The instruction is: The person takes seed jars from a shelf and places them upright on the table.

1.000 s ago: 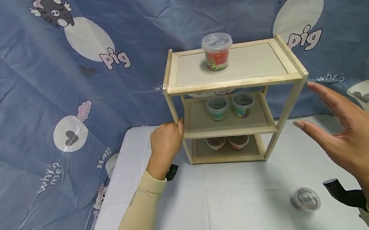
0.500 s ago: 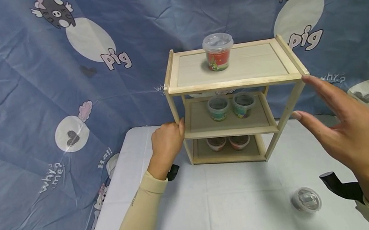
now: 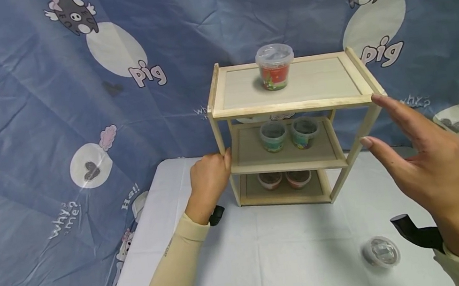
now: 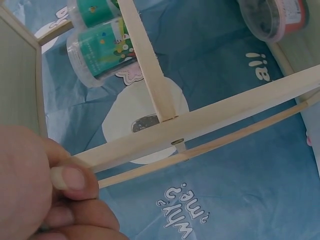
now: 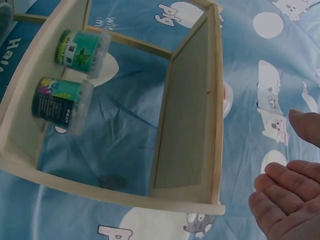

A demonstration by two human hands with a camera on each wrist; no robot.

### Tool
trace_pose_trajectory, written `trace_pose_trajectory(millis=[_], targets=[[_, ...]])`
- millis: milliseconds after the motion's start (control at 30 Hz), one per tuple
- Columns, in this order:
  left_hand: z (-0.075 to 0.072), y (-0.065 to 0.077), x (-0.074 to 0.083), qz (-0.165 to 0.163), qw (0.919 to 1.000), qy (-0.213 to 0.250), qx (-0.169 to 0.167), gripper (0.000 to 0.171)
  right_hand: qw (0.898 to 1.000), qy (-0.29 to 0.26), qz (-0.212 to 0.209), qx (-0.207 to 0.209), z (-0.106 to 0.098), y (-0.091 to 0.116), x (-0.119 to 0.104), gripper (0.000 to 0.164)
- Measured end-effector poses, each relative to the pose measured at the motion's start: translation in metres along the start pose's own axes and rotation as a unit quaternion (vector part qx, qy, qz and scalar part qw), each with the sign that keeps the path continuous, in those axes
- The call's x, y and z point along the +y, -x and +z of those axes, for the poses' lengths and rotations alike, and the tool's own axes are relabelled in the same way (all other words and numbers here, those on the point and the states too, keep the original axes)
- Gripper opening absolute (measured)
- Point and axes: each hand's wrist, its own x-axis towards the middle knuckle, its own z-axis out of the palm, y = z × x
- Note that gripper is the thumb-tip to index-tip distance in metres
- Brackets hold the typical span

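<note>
A three-tier wooden shelf [image 3: 293, 106] stands on the white table. My left hand [image 3: 209, 178] grips its left front post at about middle-tier height; in the left wrist view the fingers [image 4: 75, 182] curl round the pale post [image 4: 135, 137]. Beside the right front corner is my right hand [image 3: 435, 162], thumb and fingers spread, holding nothing. A lidded tub with a red label [image 3: 275, 68] sits on the top tier. Two tubs with green labels, one left [image 3: 273, 136] and one right [image 3: 305, 132], stand on the middle tier. Two reddish tubs [image 3: 270, 180] are on the bottom tier, partly hidden.
A clear-lidded tub [image 3: 381, 252] stands on the white table [image 3: 293, 253], in front and to the right of the shelf. Behind everything hangs a blue cloth [image 3: 166, 32] with pig prints, close to the back of the shelf.
My right hand has moved a little left, closer to the shelf's right front corner. The left hand keeps its hold on the post. The head view has shifted slightly.
</note>
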Motion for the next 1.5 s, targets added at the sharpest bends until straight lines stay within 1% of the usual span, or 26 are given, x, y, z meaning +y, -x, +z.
trace_pose_trajectory(millis=[167, 367, 500, 700, 833, 1033, 1133, 1333, 1500], targets=[[0.001, 0.0, 0.0, 0.007, 1.0, -0.004, -0.001, 0.063, 1.0, 0.003, -0.001, 0.003, 0.004, -0.003, 0.003, 0.077], [0.001, 0.0, 0.0, 0.003, 1.0, -0.002, 0.001, 0.063, 1.0, -0.025, 0.004, 0.004, 0.012, -0.009, 0.006, 0.078], [0.001, 0.0, -0.001, 0.003, 1.0, -0.002, -0.001, 0.063, 0.999, -0.032, 0.007, 0.006, 0.016, -0.012, 0.009, 0.079], [0.002, 0.0, 0.0, 0.005, 1.0, 0.002, -0.004, 0.063, 1.0, -0.012, -0.005, 0.006, 0.02, -0.019, 0.017, 0.071], [0.002, 0.001, 0.0, 0.006, 1.0, 0.005, -0.006, 0.063, 1.0, 0.004, -0.005, 0.004, 0.025, -0.022, 0.022, 0.068], [0.003, 0.001, 0.0, 0.008, 1.0, -0.002, 0.001, 0.062, 1.0, -0.012, -0.004, 0.002, 0.032, -0.029, 0.025, 0.068], [0.002, 0.001, 0.0, 0.014, 0.9999, -0.004, 0.004, 0.062, 1.0, -0.005, -0.004, -0.005, 0.034, -0.031, 0.025, 0.07], [0.002, 0.001, -0.001, 0.015, 0.9998, -0.002, 0.012, 0.062, 1.0, -0.016, -0.004, -0.011, 0.038, -0.036, 0.025, 0.075], [0.004, 0.002, -0.003, 0.011, 0.9999, 0.004, 0.012, 0.061, 1.0, 0.002, 0.003, -0.01, 0.042, -0.04, 0.028, 0.074]])
